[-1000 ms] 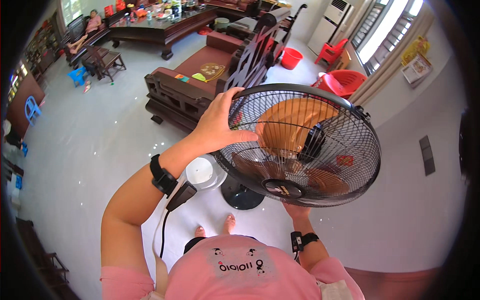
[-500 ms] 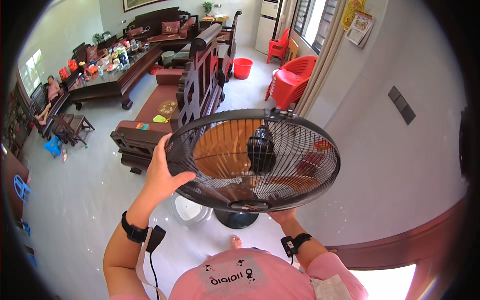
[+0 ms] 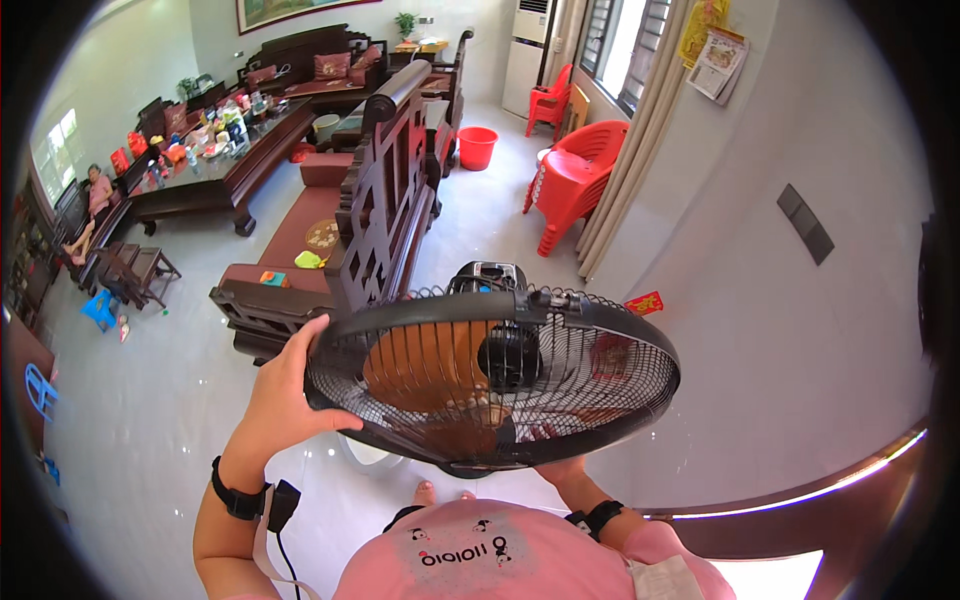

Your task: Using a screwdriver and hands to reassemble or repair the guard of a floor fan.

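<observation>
A black electric fan with a wire cage and brownish blades is right in front of me, its round head tipped with the front facing me. Around the left side of its rim is my left hand, thumb on the near side and fingers on the outer edge. Under the lower right of the cage, my right hand supports the rim; its fingers show only partly through the wires. The motor housing sticks out behind the cage. The fan's base is hidden below the head.
A dark wooden sofa with red cushions stands ahead to the left. Beyond it is a long table crowded with items; a person sits at far left. Stacked red chairs and a red bucket stand ahead. A wall rises at right.
The fan head has come lower and nearer to me, with both hands on it, and tilted so its motor housing shows behind. Its base, visible before, is now hidden.
</observation>
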Motion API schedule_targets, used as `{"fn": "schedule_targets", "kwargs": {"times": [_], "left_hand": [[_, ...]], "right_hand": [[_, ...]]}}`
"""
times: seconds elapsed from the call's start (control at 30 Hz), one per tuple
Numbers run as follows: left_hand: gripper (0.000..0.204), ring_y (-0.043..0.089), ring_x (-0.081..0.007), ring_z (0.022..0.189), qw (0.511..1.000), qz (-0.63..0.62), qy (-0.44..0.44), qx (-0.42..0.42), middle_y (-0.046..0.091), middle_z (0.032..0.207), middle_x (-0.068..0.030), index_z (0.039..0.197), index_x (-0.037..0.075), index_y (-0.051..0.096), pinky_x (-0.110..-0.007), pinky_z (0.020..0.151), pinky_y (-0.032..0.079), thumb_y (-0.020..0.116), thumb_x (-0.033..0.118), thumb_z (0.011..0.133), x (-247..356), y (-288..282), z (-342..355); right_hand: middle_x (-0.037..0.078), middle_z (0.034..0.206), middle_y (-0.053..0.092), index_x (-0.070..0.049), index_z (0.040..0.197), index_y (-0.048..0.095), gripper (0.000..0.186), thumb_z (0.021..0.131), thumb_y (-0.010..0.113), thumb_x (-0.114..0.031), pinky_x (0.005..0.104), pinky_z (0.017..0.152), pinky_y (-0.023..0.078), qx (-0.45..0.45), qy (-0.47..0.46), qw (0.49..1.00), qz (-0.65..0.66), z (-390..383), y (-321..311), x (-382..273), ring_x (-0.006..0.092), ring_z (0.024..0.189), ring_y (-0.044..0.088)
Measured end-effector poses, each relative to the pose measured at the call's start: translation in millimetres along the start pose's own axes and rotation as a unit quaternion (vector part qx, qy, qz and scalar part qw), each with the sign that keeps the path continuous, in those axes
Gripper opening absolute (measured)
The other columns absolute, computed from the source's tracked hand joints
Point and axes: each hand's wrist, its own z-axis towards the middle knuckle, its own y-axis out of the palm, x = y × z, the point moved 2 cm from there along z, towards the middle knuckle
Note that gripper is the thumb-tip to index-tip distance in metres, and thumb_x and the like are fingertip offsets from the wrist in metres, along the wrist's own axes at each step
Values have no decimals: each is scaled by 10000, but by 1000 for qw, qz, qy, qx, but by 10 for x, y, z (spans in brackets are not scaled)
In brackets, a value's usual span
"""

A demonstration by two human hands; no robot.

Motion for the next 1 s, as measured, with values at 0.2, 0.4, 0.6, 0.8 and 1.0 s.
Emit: {"fn": "schedule_targets", "kwargs": {"times": [0.2,0.4,0.6,0.8,1.0], "left_hand": [[1114,615,-320,1049,992,-76,47,-89,614,1160,-191,1357,1,421,-334,919,458,924,460,475,-314,-74,165],[1092,616,-330,1073,965,-174,168,-97,589,1227,-177,1316,5,430,-357,937,464,934,462,462,-449,41,358],[1084,632,-349,1043,957,-187,186,-116,584,1232,-186,1310,33,425,-368,901,495,944,435,448,-559,86,386],[1088,627,-380,1027,948,-203,236,-71,581,1220,-214,1321,40,409,-405,888,505,941,439,459,-611,169,369],[1094,633,-382,1013,944,-200,255,-58,583,1190,-235,1321,31,414,-405,848,521,939,450,457,-539,155,365]], "right_hand": [[131,1029,525,-26,1074,506,696,855,413,-681,554,915,421,33,-56,998,-18,77,-55,2,341,1002,519],[124,917,529,-39,1008,522,612,865,469,-631,534,928,424,-8,-82,997,11,111,-141,21,314,948,533],[123,914,529,-39,1003,523,605,866,471,-626,530,929,425,-7,-136,991,15,-65,-8,62,313,942,533],[123,912,530,-39,998,525,599,868,472,-621,525,930,426,-2,-163,986,20,-217,-5,85,312,936,533],[122,910,531,-39,993,527,593,870,473,-616,521,930,427,7,-180,983,27,-403,-69,41,311,930,533]]}}
